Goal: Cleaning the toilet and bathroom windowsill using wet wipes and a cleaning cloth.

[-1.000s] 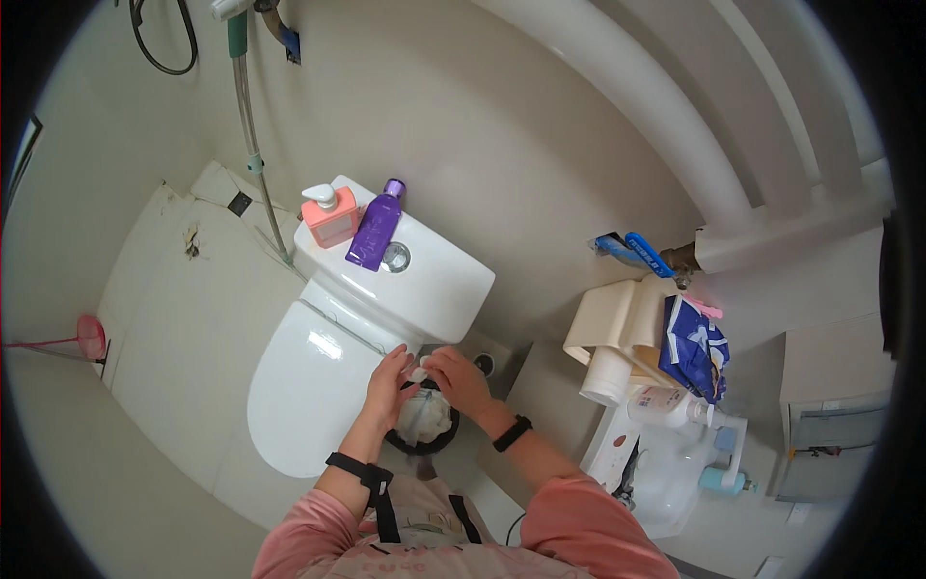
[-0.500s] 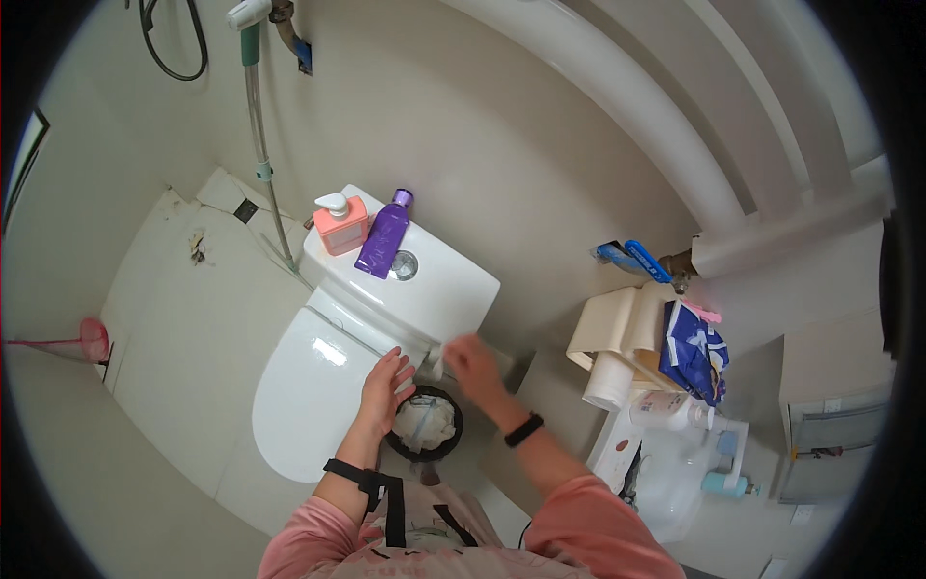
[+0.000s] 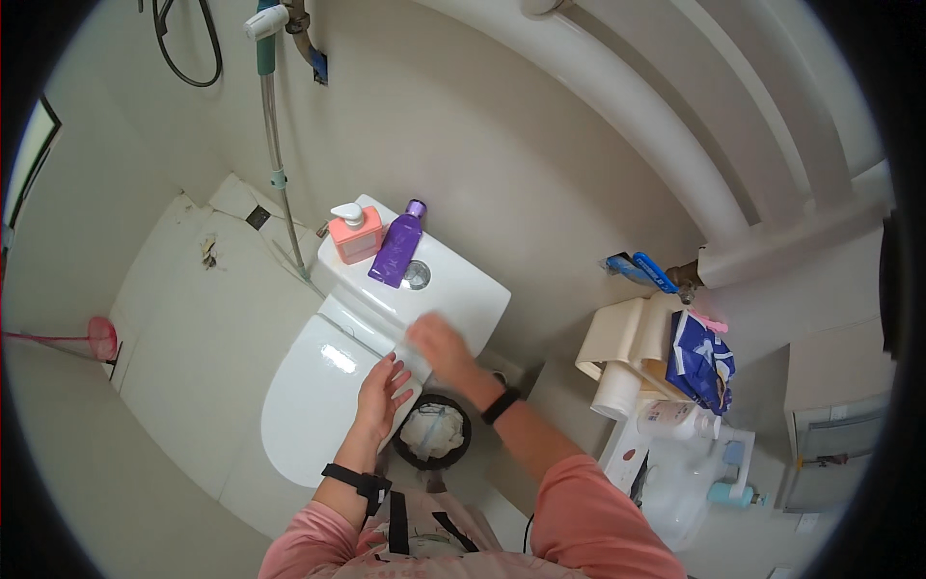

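Note:
My left hand (image 3: 382, 394) hovers over the edge of the closed white toilet lid (image 3: 313, 405), fingers spread and nothing in them. By the front of the white cistern (image 3: 463, 299), my right hand (image 3: 442, 347) is blurred by motion. Its fingers look bent, and whether they hold anything does not show. Below both hands stands a round dark bin (image 3: 469, 439) lined with a bag, with crumpled white paper (image 3: 431, 431) inside. On the cistern top are a pink pump bottle (image 3: 355, 234) and a purple bottle (image 3: 397, 246), beside the round flush button (image 3: 417, 275).
To the right, a beige holder (image 3: 610, 338) carries a white roll (image 3: 617, 388) and a blue packet (image 3: 699, 362). A white bottle (image 3: 670, 420) lies by the washbasin (image 3: 675, 492). A shower hose (image 3: 275, 145) hangs at the back left. Pipes with a blue valve handle (image 3: 656, 273) jut from the wall.
My right hand has moved left and up, from above the bin's far side toward the cistern front. The left hand stays almost in place. The whole view has shifted slightly.

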### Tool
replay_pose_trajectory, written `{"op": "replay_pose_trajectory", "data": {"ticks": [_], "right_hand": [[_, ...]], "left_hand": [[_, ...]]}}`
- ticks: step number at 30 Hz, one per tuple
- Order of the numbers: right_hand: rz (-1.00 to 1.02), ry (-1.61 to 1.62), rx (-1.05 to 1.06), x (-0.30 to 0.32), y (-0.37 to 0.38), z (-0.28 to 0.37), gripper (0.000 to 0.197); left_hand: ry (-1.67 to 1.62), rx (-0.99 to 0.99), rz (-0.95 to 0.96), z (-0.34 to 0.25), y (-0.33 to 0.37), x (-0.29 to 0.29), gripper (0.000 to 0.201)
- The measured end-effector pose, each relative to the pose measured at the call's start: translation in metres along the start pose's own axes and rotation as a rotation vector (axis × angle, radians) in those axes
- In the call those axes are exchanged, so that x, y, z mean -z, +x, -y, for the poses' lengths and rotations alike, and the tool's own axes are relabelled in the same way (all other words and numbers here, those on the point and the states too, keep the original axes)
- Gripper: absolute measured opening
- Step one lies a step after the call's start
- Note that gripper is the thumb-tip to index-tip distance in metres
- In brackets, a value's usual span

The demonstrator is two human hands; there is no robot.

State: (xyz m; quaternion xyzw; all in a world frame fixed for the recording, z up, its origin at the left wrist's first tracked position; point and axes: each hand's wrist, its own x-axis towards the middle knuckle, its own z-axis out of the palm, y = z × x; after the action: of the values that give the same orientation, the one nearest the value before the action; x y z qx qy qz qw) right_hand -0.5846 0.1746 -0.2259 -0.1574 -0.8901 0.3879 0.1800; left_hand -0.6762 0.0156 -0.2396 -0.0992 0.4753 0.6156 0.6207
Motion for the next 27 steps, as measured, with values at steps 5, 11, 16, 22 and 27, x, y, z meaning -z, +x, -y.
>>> {"op": "replay_pose_trajectory", "data": {"ticks": [5,11,16,22,27], "right_hand": [[-0.479,-0.135,-0.252,0.015,0.028,-0.050,0.012],[0.017,0.257,-0.328,-0.041,-0.016,0.038,0.016],[0.165,-0.012,-0.208,-0.010,0.013,0.076,0.034],[-0.379,-0.184,-0.047,0.045,0.148,0.060,0.081],[0.047,-0.241,-0.153,0.048,0.196,0.065,0.066]], "left_hand": [[0.034,-0.012,0.025,-0.003,0.001,-0.012,0.065],[-0.233,0.055,-0.027,-0.028,-0.020,-0.003,0.056],[-0.516,-0.044,0.159,-0.030,-0.015,0.009,0.031],[-0.444,-0.120,0.033,-0.053,-0.036,0.022,0.025],[-0.445,-0.140,0.018,-0.060,-0.055,0.037,0.025]]}}
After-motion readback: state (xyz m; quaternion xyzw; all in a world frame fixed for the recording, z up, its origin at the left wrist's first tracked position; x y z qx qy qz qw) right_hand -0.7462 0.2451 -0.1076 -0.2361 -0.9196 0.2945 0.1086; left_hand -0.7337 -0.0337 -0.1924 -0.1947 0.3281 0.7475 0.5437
